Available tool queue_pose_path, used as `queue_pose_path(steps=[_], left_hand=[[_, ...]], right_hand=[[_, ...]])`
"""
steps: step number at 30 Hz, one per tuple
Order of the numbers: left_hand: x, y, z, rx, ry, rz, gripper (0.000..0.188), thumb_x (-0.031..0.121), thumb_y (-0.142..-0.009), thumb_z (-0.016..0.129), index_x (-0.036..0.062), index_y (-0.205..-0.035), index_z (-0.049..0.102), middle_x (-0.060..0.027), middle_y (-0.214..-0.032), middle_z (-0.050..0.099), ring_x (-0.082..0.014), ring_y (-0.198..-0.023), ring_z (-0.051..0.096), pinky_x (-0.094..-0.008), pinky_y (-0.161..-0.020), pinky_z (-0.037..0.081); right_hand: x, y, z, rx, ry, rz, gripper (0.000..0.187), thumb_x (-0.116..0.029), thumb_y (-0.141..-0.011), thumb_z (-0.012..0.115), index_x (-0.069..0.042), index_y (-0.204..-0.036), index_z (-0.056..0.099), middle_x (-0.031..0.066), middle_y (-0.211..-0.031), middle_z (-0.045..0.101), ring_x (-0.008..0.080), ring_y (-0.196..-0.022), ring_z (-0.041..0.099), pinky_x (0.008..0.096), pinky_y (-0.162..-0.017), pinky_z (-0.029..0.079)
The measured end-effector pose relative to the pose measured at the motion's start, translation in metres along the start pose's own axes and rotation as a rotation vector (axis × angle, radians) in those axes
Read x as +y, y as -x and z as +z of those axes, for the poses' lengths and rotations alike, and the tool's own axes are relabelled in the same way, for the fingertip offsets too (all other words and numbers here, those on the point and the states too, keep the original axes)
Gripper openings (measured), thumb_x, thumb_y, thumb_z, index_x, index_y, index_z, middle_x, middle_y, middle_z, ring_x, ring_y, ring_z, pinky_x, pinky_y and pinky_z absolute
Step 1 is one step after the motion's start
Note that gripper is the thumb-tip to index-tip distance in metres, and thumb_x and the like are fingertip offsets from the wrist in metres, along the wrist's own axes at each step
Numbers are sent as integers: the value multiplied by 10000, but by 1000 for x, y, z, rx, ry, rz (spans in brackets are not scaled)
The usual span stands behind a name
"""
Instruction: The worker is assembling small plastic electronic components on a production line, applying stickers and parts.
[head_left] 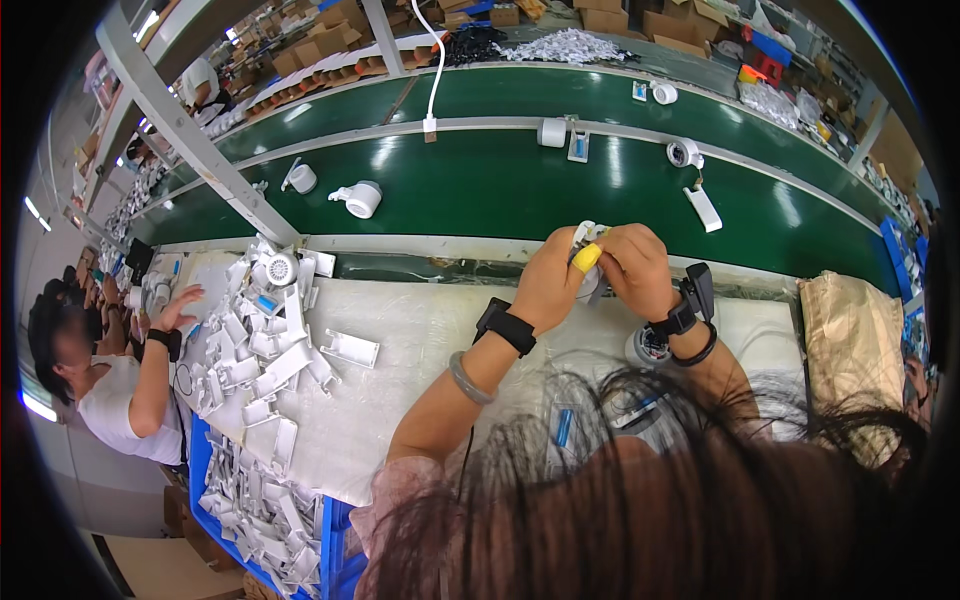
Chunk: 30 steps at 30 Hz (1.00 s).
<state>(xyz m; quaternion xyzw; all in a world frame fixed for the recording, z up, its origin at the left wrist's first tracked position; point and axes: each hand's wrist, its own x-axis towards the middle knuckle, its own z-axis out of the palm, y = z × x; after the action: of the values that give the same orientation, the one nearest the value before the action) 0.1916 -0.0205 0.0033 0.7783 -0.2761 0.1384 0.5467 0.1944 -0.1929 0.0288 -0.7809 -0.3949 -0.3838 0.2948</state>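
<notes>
Leftward of hands [545, 285], white parts [288, 368] heaped (hair [650, 510] partly veiling tabletop [415, 325]).

Wearer's two hands [548, 280], one hanging cable [438, 70], five round housings [363, 201] on green belts [460, 185], one tan sack [852, 335]

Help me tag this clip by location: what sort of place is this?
Probably a factory assembly line: a green conveyor belt bears white rounded units, a blue crate is heaped with white plastic pieces, and another person is at the left.
</notes>
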Motion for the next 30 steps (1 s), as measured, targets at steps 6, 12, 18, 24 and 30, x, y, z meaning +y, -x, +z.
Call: queue_pose_path(steps=[6,12,18,24,30], left_hand=[[0,0,0,-9,12,-41,296,144,-920,509,14,-1184,491,-207,-1073,574,-398,-963,566,-425,-809,461],[-3,-1,-1,12,-33,25,301,203,-961,494,5,-1187,506,-164,-996,614,-291,-896,608,-346,-790,469],[0,-2,-5,-32,-33,23,300,192,-945,507,8,-1182,507,-162,-998,608,-292,-890,602,-347,-786,468],[2,-2,-5,-34,-2,66,300,190,-941,496,15,-1185,504,-141,-953,605,-257,-827,598,-333,-738,476],[11,-3,-8,-127,132,-179,331,199,-933,529,8,-1200,486,-208,-1079,576,-385,-971,572,-406,-816,461]], right_hand=[[0,0,1,-14,-60,17,261,59,-704,690,-23,-937,609,130,-877,603,322,-781,594,379,-675,489],[2,1,1,-39,-84,18,229,37,-728,682,-24,-936,609,119,-863,582,305,-774,588,369,-665,493],[4,4,-1,-53,-68,5,247,41,-722,685,-22,-947,605,127,-886,577,312,-793,588,375,-676,496],[6,5,-1,-54,-65,-11,253,41,-719,687,-24,-949,605,131,-896,574,318,-811,588,383,-689,501],[6,6,-1,-52,-72,10,257,45,-717,686,-30,-949,606,129,-895,575,314,-815,590,380,-696,503]])
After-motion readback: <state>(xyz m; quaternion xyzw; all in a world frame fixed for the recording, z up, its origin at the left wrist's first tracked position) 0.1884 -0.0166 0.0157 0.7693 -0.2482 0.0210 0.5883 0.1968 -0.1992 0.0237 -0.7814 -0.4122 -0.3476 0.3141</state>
